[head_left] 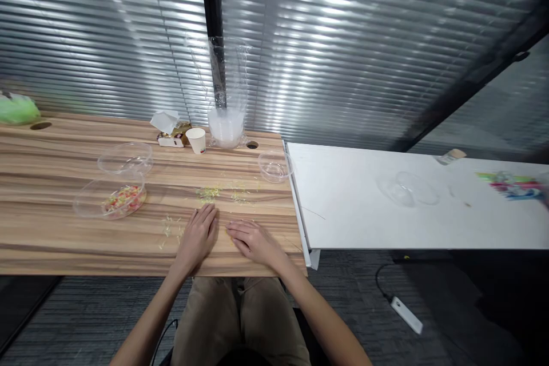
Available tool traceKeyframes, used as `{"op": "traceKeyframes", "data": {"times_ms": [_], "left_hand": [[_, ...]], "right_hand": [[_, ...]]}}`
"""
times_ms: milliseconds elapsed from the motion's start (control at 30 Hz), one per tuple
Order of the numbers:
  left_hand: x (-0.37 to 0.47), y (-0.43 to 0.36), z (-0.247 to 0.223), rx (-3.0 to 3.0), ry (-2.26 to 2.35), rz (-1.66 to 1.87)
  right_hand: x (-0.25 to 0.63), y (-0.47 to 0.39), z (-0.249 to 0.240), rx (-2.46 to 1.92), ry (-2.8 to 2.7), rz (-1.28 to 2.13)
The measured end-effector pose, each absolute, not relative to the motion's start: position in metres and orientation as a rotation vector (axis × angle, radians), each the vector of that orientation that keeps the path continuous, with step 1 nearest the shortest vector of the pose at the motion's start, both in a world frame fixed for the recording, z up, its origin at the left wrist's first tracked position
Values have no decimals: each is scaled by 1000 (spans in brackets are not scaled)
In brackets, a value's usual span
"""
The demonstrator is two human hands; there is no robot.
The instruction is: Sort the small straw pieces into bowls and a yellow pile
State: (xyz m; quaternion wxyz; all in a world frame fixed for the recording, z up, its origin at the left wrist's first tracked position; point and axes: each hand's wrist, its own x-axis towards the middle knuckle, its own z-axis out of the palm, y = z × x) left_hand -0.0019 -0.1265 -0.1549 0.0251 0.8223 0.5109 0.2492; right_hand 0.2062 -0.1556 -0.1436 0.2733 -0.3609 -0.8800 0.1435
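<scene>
My left hand (199,234) rests palm down on the wood-grain table, its fingers stretched out and close together. Just beyond its fingertips lies a small pile of yellow-green bits (209,193), too small to name. My right hand (254,242) is also flat on the wood, fingers pointing left, with a trace of yellow by the fingertips. More pale bits (168,227) are scattered left of my left hand, and others (241,197) lie beyond my right hand. Neither hand visibly holds anything; what is under the palms is hidden.
Left stand a clear bowl (88,200) holding red and yellow bits and another clear bowl (125,151). A tissue box (172,136), paper cup (197,141), bagged bowl stack (227,126) and clear bowl (274,167) stand farther back. A white table (355,206) adjoins on the right.
</scene>
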Motion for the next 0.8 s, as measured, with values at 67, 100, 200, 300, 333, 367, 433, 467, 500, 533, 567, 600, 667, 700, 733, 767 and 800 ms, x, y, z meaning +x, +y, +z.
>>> {"op": "traceKeyframes", "data": {"times_ms": [67, 100, 200, 300, 333, 367, 433, 467, 500, 533, 567, 600, 667, 700, 733, 767, 800], "left_hand": [[-2, -126, -155, 2546, 1585, 769], [-1, -126, -155, 2548, 1590, 769], [-1, -126, -156, 2552, 1593, 775], [-1, -126, -156, 2557, 1594, 773], [-2, -126, -156, 2560, 1595, 767], [-2, -126, -157, 2565, 1594, 760], [-2, -125, -157, 2574, 1592, 747], [-3, -125, -157, 2577, 1593, 743], [-3, -125, -158, 2580, 1594, 740], [-3, -125, -158, 2583, 1596, 739], [-3, -125, -158, 2585, 1596, 738], [-3, -125, -158, 2588, 1596, 739], [-3, -125, -158, 2595, 1594, 737], [-3, -125, -158, 2597, 1594, 736], [-3, -125, -157, 2598, 1594, 737], [-3, -125, -157, 2598, 1595, 739], [-3, -125, -157, 2597, 1593, 743]], "right_hand": [[206, -156, -143, -970, -2363, 388], [206, -156, -143, -966, -2359, 391], [206, -155, -143, -954, -2344, 401], [206, -155, -144, -951, -2341, 406], [206, -155, -144, -950, -2343, 406], [206, -155, -144, -947, -2346, 405], [206, -155, -144, -947, -2347, 402], [206, -155, -144, -950, -2346, 401], [206, -155, -144, -952, -2347, 399], [206, -155, -144, -952, -2349, 398], [206, -155, -144, -951, -2351, 397], [206, -155, -144, -948, -2353, 398], [206, -155, -143, -946, -2354, 402], [206, -156, -143, -949, -2351, 403], [206, -156, -142, -951, -2348, 404], [206, -156, -142, -951, -2344, 405], [206, -156, -142, -951, -2340, 405]]}}
